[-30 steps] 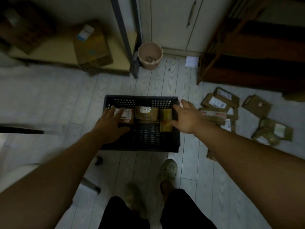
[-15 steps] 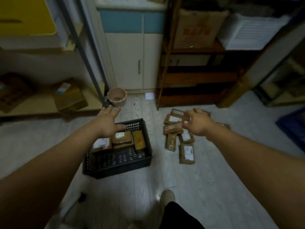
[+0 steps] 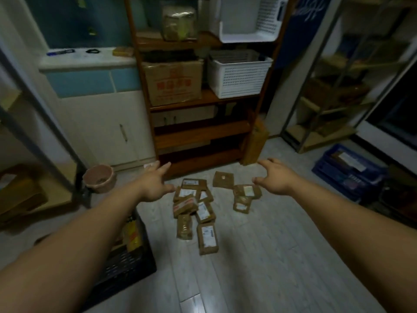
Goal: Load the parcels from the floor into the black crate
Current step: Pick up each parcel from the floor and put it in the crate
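Progress: the black crate [image 3: 126, 265] sat at the lower left, partly hidden under the left forearm, and already held at least one yellowish parcel [image 3: 133, 236]; how many more it held could not be told.
Left to do: a good deal, by my judgement, since about a dozen brown parcels lay on the floor [image 3: 259, 256] in front of the wooden shelf unit [image 3: 198, 134].
Main cluster [image 3: 194, 206]: overlapping parcels, with one labelled parcel [image 3: 208, 238] lying nearest the camera.
Smaller group [image 3: 244, 196]: a few parcels just to the right, apart from the main cluster.
Left hand [image 3: 154, 185]: empty, fingers spread apart, raised over the floor just left of the main cluster and touching nothing.
Right hand [image 3: 274, 176]: empty too, fingers loosely curled and apart, just right of the smaller group.
Parcels relative to hands: between and slightly below them, none grasped.
Crate relative to parcels: close by, to their left.
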Action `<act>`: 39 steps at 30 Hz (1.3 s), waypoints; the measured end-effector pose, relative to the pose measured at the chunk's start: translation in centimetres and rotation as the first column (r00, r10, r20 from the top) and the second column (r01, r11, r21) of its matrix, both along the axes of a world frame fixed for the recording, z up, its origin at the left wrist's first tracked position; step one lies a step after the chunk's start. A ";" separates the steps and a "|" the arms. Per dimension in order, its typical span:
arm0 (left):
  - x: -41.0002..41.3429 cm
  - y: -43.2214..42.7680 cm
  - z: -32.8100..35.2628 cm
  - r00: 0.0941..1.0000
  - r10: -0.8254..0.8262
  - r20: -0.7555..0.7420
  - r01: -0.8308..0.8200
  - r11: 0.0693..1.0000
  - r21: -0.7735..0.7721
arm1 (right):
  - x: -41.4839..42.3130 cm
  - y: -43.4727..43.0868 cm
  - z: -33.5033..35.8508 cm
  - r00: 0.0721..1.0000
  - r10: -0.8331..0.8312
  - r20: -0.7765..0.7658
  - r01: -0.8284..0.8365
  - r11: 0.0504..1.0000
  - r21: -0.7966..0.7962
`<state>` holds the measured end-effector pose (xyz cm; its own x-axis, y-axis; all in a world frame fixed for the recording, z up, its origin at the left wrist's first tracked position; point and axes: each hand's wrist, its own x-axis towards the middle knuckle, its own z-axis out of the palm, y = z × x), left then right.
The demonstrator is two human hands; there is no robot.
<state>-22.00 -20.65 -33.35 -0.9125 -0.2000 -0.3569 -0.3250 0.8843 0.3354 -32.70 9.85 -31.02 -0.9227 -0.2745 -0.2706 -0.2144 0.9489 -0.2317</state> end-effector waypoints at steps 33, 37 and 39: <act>-24.7 -12.5 -22.1 0.832 0.323 0.452 -0.361 0.932 0.000 | -29.6 -16.8 -26.2 0.843 0.281 0.459 -0.271 0.958 -0.090; -27.2 -13.4 -32.4 0.785 0.384 0.487 -0.467 0.882 0.057 | -33.0 -20.0 -37.2 0.811 0.313 0.494 -0.251 0.949 -0.190; -28.6 -13.7 -38.9 0.766 0.389 0.513 -0.491 0.868 0.075 | -34.3 -21.0 -43.7 0.801 0.310 0.512 -0.229 0.949 -0.215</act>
